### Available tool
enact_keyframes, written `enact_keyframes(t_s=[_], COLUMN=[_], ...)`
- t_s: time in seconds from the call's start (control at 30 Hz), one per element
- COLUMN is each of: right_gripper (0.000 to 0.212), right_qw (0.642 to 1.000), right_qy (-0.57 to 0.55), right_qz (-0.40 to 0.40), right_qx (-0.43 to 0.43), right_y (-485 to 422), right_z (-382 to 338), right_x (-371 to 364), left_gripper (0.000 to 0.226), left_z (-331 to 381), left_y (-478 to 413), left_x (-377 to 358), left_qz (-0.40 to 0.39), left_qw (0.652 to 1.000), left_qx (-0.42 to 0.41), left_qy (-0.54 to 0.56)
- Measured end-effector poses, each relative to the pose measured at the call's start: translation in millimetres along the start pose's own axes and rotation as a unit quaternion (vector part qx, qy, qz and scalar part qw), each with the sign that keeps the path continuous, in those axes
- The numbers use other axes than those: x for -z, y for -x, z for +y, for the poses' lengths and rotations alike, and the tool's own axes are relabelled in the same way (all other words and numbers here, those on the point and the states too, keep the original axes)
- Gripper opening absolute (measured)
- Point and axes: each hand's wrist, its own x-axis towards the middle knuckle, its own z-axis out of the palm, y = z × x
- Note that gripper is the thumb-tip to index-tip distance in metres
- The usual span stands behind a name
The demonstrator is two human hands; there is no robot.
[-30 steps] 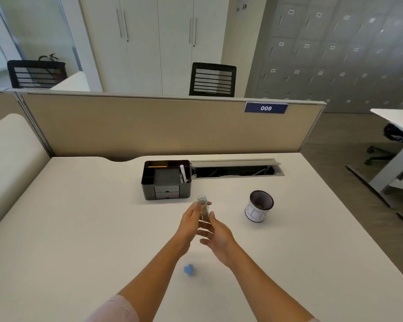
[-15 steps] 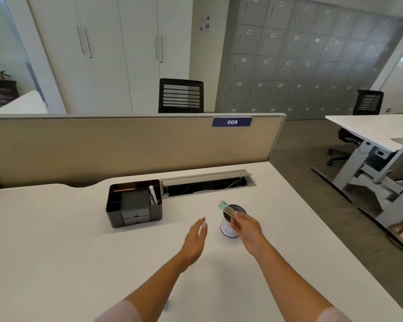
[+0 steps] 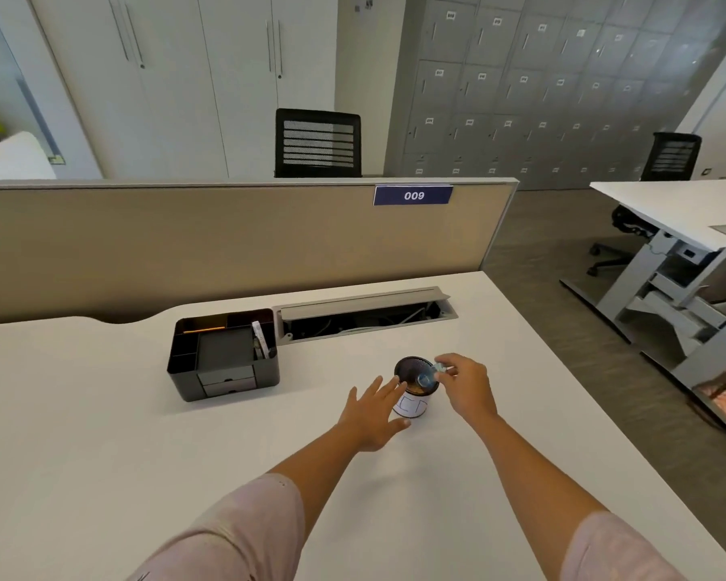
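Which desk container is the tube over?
The round white-wrapped cup, right of the black organizer. The right hand holds the tube over its mouth.

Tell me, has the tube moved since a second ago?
Yes. The tube, pinched in the right hand, went right, away from the organizer, and is now tilted over the mouth of the cup.

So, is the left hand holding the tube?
No, the right hand pinches the tube above the cup; the left hand lies open beside it.
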Motion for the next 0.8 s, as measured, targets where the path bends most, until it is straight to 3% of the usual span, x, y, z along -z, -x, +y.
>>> enact_keyframes(t_s=[0.17,0.53,0.7,0.8], right_gripper=[0.026,0.022,0.021,0.023], right_qw=[0.998,0.998,0.992,0.994], right_qy=[0.038,0.048,0.122,0.090], right_qz=[-0.013,-0.031,-0.003,0.057], right_qx=[0.038,0.013,0.012,0.006], right_y=[-2.9,-0.8,6.1,12.6], right_z=[1.8,9.5,6.1,2.3], right_x=[-0.7,0.6,2.6,3.1], left_gripper=[0.071,0.069,0.070,0.074], left_z=[1.0,-3.0,-0.4,-1.0], left_y=[-11.4,-17.2,-15.2,-9.5], left_x=[2.5,-3.9,-2.6,-2.6], left_qz=[-0.027,-0.034,-0.035,-0.018], left_qw=[0.998,0.995,0.995,0.998], left_qx=[-0.006,-0.018,-0.013,-0.008], left_qy=[-0.064,-0.094,-0.089,-0.068])
